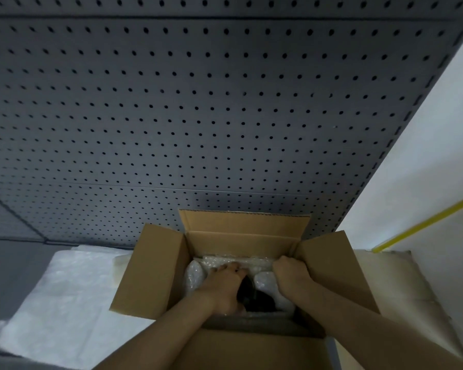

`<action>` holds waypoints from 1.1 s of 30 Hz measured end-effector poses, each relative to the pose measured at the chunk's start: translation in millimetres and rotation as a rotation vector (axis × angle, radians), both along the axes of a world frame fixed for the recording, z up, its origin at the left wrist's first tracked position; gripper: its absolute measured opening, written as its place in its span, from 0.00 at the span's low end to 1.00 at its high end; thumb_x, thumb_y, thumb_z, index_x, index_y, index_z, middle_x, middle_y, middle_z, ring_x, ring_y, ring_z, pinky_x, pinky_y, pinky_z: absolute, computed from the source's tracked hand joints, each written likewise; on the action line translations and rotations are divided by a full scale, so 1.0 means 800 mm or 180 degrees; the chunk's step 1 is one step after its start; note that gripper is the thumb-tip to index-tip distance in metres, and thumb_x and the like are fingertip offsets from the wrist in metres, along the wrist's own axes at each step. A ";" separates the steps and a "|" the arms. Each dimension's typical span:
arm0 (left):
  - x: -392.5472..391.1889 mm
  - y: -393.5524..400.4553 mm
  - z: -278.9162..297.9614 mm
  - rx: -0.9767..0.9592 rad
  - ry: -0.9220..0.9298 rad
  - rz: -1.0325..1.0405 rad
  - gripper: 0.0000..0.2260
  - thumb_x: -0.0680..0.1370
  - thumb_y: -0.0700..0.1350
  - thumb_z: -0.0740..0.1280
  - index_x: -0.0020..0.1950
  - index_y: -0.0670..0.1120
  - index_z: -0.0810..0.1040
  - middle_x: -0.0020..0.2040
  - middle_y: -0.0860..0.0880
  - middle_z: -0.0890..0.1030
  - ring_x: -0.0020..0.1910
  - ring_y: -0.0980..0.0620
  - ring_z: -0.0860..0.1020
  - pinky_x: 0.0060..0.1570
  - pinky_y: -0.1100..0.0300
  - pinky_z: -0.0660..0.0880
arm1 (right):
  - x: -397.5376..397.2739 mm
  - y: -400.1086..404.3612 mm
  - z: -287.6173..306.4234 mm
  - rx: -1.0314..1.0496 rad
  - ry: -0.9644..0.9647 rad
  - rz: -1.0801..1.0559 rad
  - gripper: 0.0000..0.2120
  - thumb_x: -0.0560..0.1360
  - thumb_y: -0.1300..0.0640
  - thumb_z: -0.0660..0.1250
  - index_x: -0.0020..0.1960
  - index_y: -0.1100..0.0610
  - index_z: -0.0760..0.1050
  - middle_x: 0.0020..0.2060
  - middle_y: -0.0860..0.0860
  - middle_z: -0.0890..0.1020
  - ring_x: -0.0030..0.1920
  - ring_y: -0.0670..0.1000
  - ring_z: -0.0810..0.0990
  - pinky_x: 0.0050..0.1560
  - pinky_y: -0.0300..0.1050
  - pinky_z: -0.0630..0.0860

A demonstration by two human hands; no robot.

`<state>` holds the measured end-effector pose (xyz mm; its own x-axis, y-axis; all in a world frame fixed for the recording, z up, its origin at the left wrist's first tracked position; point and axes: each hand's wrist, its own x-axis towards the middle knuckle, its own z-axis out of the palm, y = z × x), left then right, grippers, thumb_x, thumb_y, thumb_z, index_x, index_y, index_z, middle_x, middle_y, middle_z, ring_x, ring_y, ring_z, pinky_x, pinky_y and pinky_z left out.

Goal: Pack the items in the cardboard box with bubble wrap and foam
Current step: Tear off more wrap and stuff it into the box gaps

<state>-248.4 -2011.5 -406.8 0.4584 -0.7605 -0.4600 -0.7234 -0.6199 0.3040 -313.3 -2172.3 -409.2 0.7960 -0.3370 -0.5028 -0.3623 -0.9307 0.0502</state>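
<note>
An open cardboard box (155,273) stands at the bottom centre with all flaps spread out. Bubble wrap (195,273) lines its inside, in bundles along the back and sides. Both of my hands are down inside it. My left hand (225,287) lies over a dark item (259,301) in the middle, fingers curled around its upper end. My right hand (289,273) is a closed fist at the box's right inner wall, pressed on bubble wrap. A strip of grey foam (265,320) runs along the near inner side.
A sheet of bubble wrap (64,303) is spread on the table left of the box. Pale foam sheets (401,284) lie to its right. A grey pegboard (198,116) rises right behind the box, and a white wall (439,156) with a yellow strip stands at the right.
</note>
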 end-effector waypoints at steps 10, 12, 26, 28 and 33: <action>0.034 0.070 0.111 -0.0329 -0.0600 0.0211 0.25 0.77 0.48 0.67 0.74 0.53 0.67 0.71 0.54 0.72 0.68 0.53 0.73 0.66 0.61 0.68 | 0.009 0.041 0.100 -0.0200 -0.0324 0.0041 0.16 0.78 0.66 0.59 0.33 0.56 0.63 0.32 0.51 0.66 0.44 0.52 0.77 0.37 0.40 0.68; 0.050 0.097 0.136 -0.0364 -0.0852 0.0280 0.24 0.77 0.50 0.67 0.72 0.56 0.68 0.69 0.55 0.74 0.65 0.54 0.74 0.65 0.60 0.69 | 0.017 0.060 0.123 -0.0285 -0.0391 0.0153 0.06 0.77 0.65 0.60 0.44 0.59 0.75 0.43 0.53 0.77 0.51 0.53 0.79 0.41 0.41 0.70; 0.177 0.345 0.189 0.0006 -0.1049 0.0180 0.22 0.77 0.48 0.68 0.71 0.47 0.70 0.64 0.47 0.77 0.61 0.47 0.76 0.61 0.54 0.74 | 0.114 0.293 0.197 -0.0148 -0.0466 -0.0227 0.03 0.75 0.59 0.67 0.44 0.55 0.73 0.37 0.50 0.73 0.36 0.47 0.72 0.32 0.38 0.68; 0.188 0.368 0.184 0.0098 -0.1021 0.0155 0.22 0.77 0.48 0.68 0.70 0.47 0.70 0.63 0.46 0.77 0.60 0.46 0.76 0.59 0.54 0.74 | 0.129 0.319 0.207 -0.0016 -0.0444 -0.0295 0.07 0.75 0.56 0.69 0.50 0.57 0.76 0.48 0.51 0.80 0.47 0.49 0.78 0.46 0.42 0.78; 0.209 0.408 0.165 0.0290 -0.1033 0.0173 0.19 0.78 0.47 0.67 0.68 0.46 0.71 0.62 0.46 0.78 0.56 0.47 0.77 0.55 0.55 0.73 | 0.166 0.368 0.195 0.0293 -0.0588 -0.0275 0.14 0.72 0.55 0.72 0.56 0.59 0.79 0.57 0.53 0.81 0.56 0.51 0.80 0.58 0.46 0.79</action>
<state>-81.2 -1685.2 -274.7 0.6307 -0.6935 -0.3483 -0.7386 -0.6742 0.0048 -180.6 -1877.9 -252.9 0.8476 -0.3674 -0.3828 -0.4361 -0.8934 -0.1083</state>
